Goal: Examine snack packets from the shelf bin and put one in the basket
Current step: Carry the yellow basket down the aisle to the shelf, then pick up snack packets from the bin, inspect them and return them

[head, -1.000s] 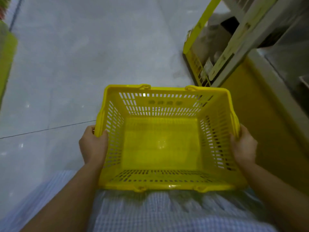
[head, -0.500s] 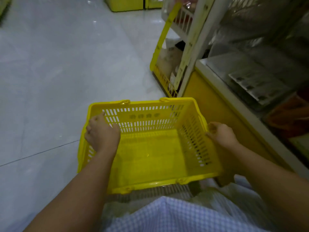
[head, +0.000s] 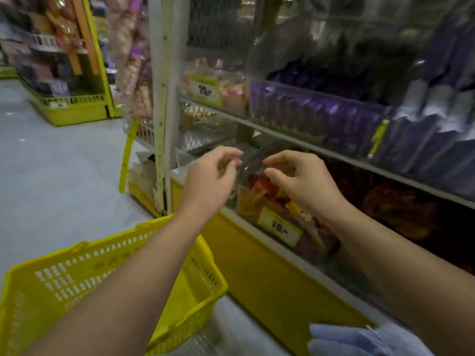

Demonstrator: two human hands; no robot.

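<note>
Far L, another shelving unit (head: pixel 72 109) w/ a yellow base stands across the pale floor (head: pixel 51 176). Lower L, the yellow basket (head: pixel 77 291) sits tilted beneath the L forearm, neither hand on it. A white upright post (head: pixel 160 98) marks the near shelf's corner. The left hand (head: pixel 210 176) is raised in front of the shelf, fingers loosely curled, thumb & fingers apart, gripping nothing. Just R of it is the clear shelf bin (head: pixel 250 163) on the bottom shelf, w/ red & orange snack packets (head: pixel 262 186) inside & a yellow price tag (head: pixel 279 226) on its front. The yellow shelf base (head: pixel 257 265) runs below. The right hand (head: pixel 300 181) hovers over the bin, fingertips close to its curved clear rim. Its thumb & index are parted w/ nothing between them. Whether they touch the rim can't be told, as the frame's blurred. Further R, the shelf above holds purple packs (head: pixel 321 111).
</note>
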